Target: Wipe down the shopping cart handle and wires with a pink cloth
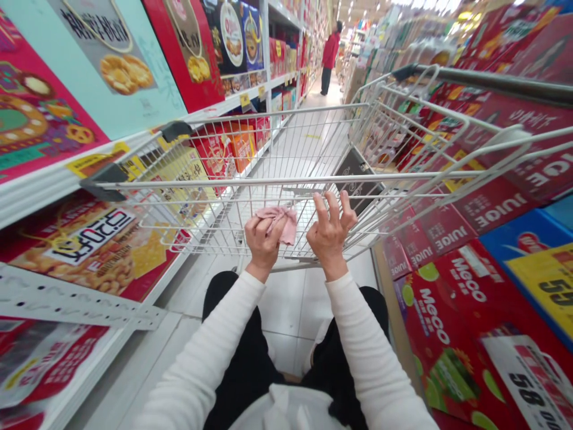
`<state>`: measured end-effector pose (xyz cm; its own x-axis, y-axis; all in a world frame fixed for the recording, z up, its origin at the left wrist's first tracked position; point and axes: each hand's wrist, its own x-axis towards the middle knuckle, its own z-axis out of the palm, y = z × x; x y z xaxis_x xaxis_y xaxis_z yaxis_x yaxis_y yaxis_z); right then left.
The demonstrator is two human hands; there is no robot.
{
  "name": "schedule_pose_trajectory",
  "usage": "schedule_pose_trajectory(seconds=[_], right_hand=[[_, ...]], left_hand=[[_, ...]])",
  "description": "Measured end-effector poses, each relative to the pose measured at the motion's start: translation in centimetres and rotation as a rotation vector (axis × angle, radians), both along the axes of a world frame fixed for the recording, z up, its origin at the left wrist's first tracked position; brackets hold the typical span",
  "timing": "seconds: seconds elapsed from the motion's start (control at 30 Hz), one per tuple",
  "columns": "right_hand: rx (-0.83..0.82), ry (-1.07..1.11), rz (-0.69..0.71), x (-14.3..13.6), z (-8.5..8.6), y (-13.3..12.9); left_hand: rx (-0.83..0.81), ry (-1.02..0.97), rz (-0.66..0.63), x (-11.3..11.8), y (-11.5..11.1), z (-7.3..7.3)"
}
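A crumpled pink cloth [283, 223] is bunched in my left hand [263, 240], which is closed around it against the wire side of a shopping cart [224, 185]. To its right, my right hand [330, 230] is raised at the same wire side, fingers bent and spread apart with nothing visible in them. Its fingertips lie just below a thick horizontal rail; whether they press on the wires I cannot tell. The cart stands sideways in front of my knees, its dark handle [505, 86] at the upper right. A dark panel [358, 179] shows through the basket.
Shelves [206, 113] with boxed snacks line the left side, close to the cart's end. Stacked red drink cartons [443, 322] with price signs stand close on the right. Farther along the tiled aisle [286, 149] stands a person in a red top [330, 52].
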<state>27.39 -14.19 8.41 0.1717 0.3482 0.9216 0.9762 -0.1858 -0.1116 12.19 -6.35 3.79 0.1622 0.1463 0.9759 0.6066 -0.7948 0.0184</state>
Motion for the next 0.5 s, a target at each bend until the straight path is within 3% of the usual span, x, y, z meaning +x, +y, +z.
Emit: schedule_pose_trajectory(seconds=[0.07, 0.13, 0.3, 0.37, 0.43, 0.5], right_hand=[[0.005, -0.009, 0.008, 0.0, 0.1, -0.1], [0.004, -0.013, 0.009, 0.2, 0.1, 0.0], [0.016, -0.019, -0.015, 0.4, -0.5, 0.2], [0.030, -0.006, -0.009, 0.3, -0.6, 0.3], [0.030, 0.014, 0.010, 0.2, -0.7, 0.2], [0.020, 0.034, 0.026, 0.1, -0.7, 0.1]], left_hand=[[-0.021, 0.036, -0.003, -0.8, -0.3, -1.6], [-0.031, 0.054, -0.025, -1.4, -0.5, -2.0], [-0.006, -0.059, 0.023, -0.3, 0.0, 1.1], [-0.032, -0.059, 0.027, 0.5, 0.5, 1.7], [-0.041, -0.026, 0.003, 1.0, 0.8, 0.8], [-0.037, -0.010, -0.002, 1.0, 0.7, -1.1]])
